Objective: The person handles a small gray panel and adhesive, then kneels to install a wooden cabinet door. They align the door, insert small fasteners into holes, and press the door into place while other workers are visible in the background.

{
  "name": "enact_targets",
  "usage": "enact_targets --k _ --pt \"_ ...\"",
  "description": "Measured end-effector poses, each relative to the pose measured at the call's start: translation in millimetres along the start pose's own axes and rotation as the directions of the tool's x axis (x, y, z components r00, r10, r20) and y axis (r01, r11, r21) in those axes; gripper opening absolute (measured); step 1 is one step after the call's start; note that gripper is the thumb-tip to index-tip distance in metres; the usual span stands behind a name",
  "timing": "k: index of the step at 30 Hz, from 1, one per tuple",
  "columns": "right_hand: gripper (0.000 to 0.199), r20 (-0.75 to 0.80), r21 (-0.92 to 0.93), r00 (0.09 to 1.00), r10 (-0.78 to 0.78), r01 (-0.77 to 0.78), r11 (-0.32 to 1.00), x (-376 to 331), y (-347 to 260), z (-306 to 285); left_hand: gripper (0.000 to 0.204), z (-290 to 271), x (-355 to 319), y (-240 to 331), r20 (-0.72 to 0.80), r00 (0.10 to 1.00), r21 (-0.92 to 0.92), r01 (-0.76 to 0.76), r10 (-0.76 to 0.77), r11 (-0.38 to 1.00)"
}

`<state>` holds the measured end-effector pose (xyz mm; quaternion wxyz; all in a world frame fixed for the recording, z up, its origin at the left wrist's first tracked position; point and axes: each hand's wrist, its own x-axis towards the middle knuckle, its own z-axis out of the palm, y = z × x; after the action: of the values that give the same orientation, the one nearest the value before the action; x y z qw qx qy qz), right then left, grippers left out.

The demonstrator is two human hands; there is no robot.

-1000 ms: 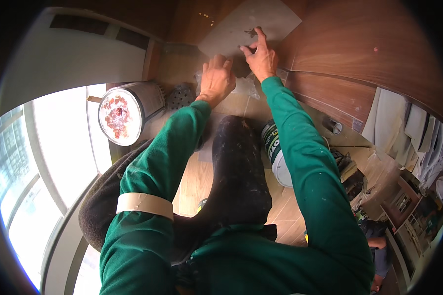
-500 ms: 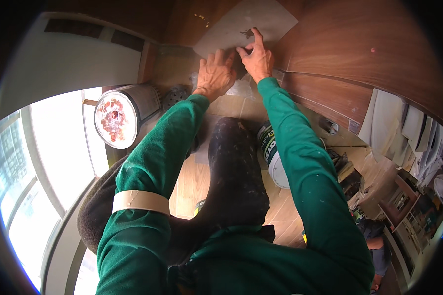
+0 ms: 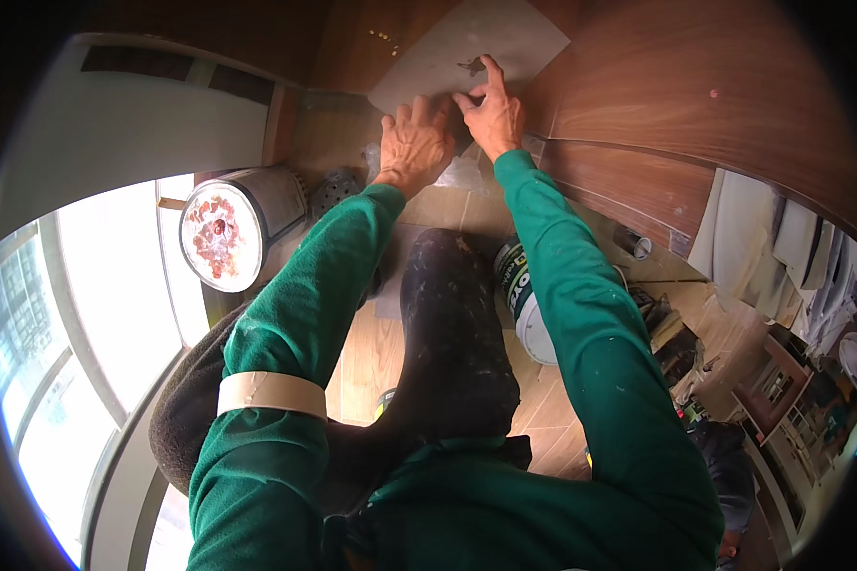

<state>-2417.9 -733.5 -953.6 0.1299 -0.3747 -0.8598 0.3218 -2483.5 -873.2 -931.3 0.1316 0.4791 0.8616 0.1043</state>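
Observation:
A pale grey sheet (image 3: pixel 428 67) lies against the brown wood at the top of the view, with a small dark patch (image 3: pixel 470 67) on it. My left hand (image 3: pixel 416 147) rests at the sheet's lower edge, back of the hand up and fingers stretched forward. Just right of it, my right hand (image 3: pixel 495 119) is on the sheet too. Its index finger reaches out beside the dark patch, and the thumb points left, apart from it. The other right fingers are curled and partly hidden. Below the hands is a crumpled piece of clear plastic (image 3: pixel 462 174).
A large bucket (image 3: pixel 222 233) with a red-smeared white lid stands left, by the bright window. Another bucket (image 3: pixel 514 285) sits under my right forearm, beside my knee (image 3: pixel 457 324). Brown wood panels (image 3: pixel 686 86) stand right; stacked white pieces (image 3: pixel 781 238) and clutter lie beyond. Another person (image 3: pixel 728 476) is lower right.
The whole view has shifted very slightly. Both hands keep nearly the same pose at the grey sheet. At lower right, the other person's arm has dropped out of sight.

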Motion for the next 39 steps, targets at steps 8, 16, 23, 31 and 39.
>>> enact_targets --k 8,16,23,31,39 --pt "0.067 -0.016 0.087 1.000 0.023 -0.021 0.996 -2 6 -4 0.052 -2 -1 1 0.005 1.000 0.000 0.014 -0.014 1.000" --pt "0.067 -0.025 0.126 0.999 0.043 -0.039 0.991 -2 4 -7 0.051 -2 0 2 -0.006 1.000 -0.041 0.027 -0.028 0.999" --pt "0.073 0.001 0.102 0.999 0.048 -0.048 0.994 0 -9 -11 0.052 -1 -8 -5 -0.060 0.996 -0.099 0.054 -0.061 0.994" --pt "0.073 0.025 0.037 0.999 0.039 -0.040 0.999 3 -5 -1 0.050 4 -15 -11 -0.064 0.994 -0.065 0.082 -0.086 0.994" --pt "0.072 0.034 0.048 0.999 0.026 -0.028 0.998 2 -1 -1 0.047 9 -12 -9 -0.093 0.994 -0.073 0.048 -0.055 0.996"
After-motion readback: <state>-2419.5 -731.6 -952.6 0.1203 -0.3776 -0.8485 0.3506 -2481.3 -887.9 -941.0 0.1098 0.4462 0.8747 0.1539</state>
